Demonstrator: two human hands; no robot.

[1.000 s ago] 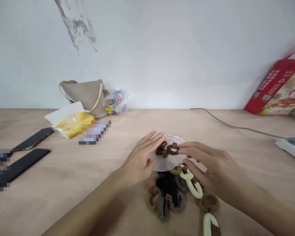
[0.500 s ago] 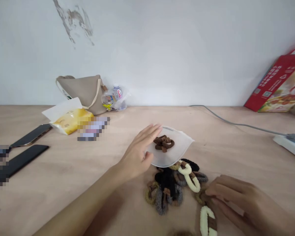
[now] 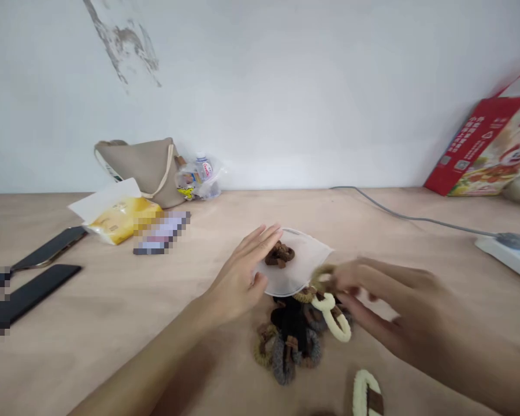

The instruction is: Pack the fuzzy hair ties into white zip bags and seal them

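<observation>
Risen from the lower right, the right hand [image 3: 385, 300] now pinches a tan hair tie [image 3: 323, 277] between its fingertips, holding it just above the corner of a white mesh pouch [image 3: 305, 268] and partly blurred by motion. The left hand [image 3: 238, 277] lies on the pouch's left side, its fingers stretched out and relaxed, not clenched, with their tips just beside a small heap of brown hair ties [image 3: 279, 255] on the pouch. Below the pouch, and touching its lower edge, sits a tangled pile of dark, grey and tan hair ties [image 3: 292, 341], with a cream tie [image 3: 331, 318] lying across its right side. The right hand's fingers pass over that cream tie. Another cream-and-brown tie [image 3: 366, 396] lies apart near the bottom of the view. All of this is on a pale wooden table [image 3: 112, 271]. Farther left are two dark phones [image 3: 30, 294], a blurred item [image 3: 162, 232], a yellow packet [image 3: 121, 219], a beige bag [image 3: 134, 167] and a wrapped bottle [image 3: 199, 178] against the wall. To the right, a grey cable [image 3: 407, 216] runs to a power strip [image 3: 507, 254], and a red box [image 3: 481, 138] leans on the wall.
</observation>
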